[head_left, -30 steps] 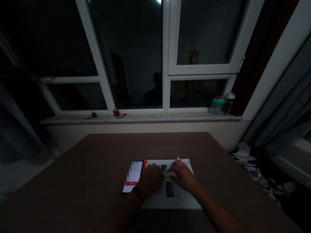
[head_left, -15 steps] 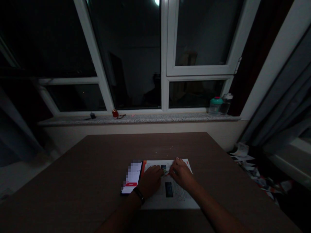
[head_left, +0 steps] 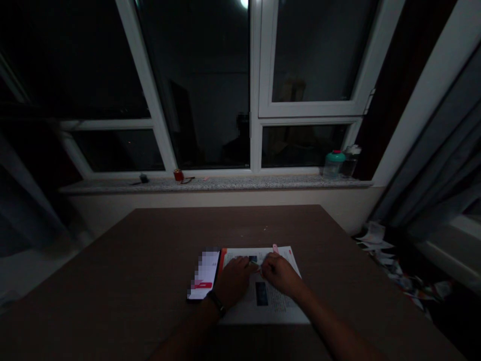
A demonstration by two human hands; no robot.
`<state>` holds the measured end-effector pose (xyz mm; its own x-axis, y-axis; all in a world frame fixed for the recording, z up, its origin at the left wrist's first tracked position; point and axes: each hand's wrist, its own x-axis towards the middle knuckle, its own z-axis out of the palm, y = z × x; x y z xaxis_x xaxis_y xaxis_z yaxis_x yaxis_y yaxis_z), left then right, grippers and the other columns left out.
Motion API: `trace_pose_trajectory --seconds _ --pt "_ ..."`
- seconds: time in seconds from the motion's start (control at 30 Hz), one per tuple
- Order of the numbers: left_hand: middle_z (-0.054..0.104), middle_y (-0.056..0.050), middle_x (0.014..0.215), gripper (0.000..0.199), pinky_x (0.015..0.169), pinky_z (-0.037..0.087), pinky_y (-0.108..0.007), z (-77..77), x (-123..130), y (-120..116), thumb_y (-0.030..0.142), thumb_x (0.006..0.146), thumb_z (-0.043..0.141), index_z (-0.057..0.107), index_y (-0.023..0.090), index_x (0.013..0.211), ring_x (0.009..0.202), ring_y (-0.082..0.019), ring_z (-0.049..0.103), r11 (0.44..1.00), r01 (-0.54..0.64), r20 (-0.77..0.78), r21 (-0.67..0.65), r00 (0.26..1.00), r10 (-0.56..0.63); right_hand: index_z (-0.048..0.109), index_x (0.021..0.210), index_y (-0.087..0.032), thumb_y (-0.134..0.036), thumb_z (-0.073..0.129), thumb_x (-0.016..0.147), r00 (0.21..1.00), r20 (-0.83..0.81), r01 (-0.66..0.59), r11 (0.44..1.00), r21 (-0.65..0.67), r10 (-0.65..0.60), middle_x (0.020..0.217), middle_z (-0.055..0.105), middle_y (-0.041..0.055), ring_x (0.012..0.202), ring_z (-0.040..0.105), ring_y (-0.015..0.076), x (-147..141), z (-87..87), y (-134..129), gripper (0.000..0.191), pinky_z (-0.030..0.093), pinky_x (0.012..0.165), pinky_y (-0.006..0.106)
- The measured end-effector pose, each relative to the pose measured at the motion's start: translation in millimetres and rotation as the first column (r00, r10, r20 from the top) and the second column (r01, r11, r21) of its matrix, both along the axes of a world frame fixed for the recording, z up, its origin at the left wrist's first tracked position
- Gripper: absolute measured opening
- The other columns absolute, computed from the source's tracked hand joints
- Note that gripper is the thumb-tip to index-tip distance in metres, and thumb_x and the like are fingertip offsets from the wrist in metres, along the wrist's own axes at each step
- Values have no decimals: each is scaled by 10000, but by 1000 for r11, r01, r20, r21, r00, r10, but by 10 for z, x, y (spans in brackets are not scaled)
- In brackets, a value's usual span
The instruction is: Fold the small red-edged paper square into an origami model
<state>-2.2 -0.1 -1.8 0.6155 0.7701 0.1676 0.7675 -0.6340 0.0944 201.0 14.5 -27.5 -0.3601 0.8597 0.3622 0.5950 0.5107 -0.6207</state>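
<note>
A printed booklet (head_left: 246,313) with an orange left edge and dark pictures lies flat on the brown table. My left hand (head_left: 236,278), wearing a dark wristband, rests on its upper part, fingers stretched toward the middle. Close beside it, my right hand (head_left: 278,271) is closed around a slim pink tool (head_left: 275,248); its rounded end with a small hole sticks out above the fist. The tool's working end is hidden or too small to make out. Between the fingertips, a small pale and reddish patch shows on the page. Left of the booklet lies a lit phone (head_left: 206,273).
Small pale scraps lie on the table (head_left: 158,240) beyond the booklet. The granite windowsill (head_left: 233,183) holds a red jar (head_left: 178,175) and a clear bottle with a teal lid (head_left: 334,164). Papers (head_left: 391,265) are heaped low at the right, beside a grey curtain (head_left: 424,125).
My right hand has curled in and tilted, so more of the pink tool shows above it. The left index finger reaches slightly further right. Booklet and phone stay in place.
</note>
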Motion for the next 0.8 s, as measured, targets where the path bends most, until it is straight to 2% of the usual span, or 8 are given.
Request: trace_pose_trajectory --seconds 0.17,0.27,0.43,0.6,0.8 --pt "571 -46 1052 330 849 422 -365 -42 -7 15 89 944 475 595 259 1200 982 -228 519 999 7 -24 33 1000 -6 631 767 -203 -98 566 781 1000 -6 -4 1000 17 4 740 570 -21 786 584 164 35 -26 7 124 269 1115 462" --pt "569 -48 1055 346 842 423 -364 -40 -11 18 96 955 469 590 271 1227 983 -230 517 999 9 -35 48 999 -7 658 890 -220 -88 602 768 1000 13 -8 998 55 7 807 596 -6 860 591 184 87 -44 25 189 247 1132 483" --pt "564 -57 1059 331 824 425 -350 19 0 1 113 964 473 600 273 1225 984 -227 513 999 16 -76 31 997 -13 715 952 -238 -81 556 823 985 153 -95 990 109 78 932 626 32 964 588 199 142 4 17 258 184 1163 494" --pt "552 -48 1024 313 799 417 -337 -19 1 11 118 967 482 596 276 1212 953 -222 503 997 31 -90 71 996 -25 753 957 -264 -76 494 845 949 313 -75 991 112 36 884 590 36 901 580 193 129 72 -11 339 262 1133 454" --pt "544 -45 1038 268 805 417 -342 -64 -16 17 160 998 465 602 280 1195 973 -227 499 995 52 -85 88 995 -44 750 969 -254 -86 492 849 936 350 -70 994 84 36 901 588 37 909 575 187 115 111 -57 331 328 1086 405"
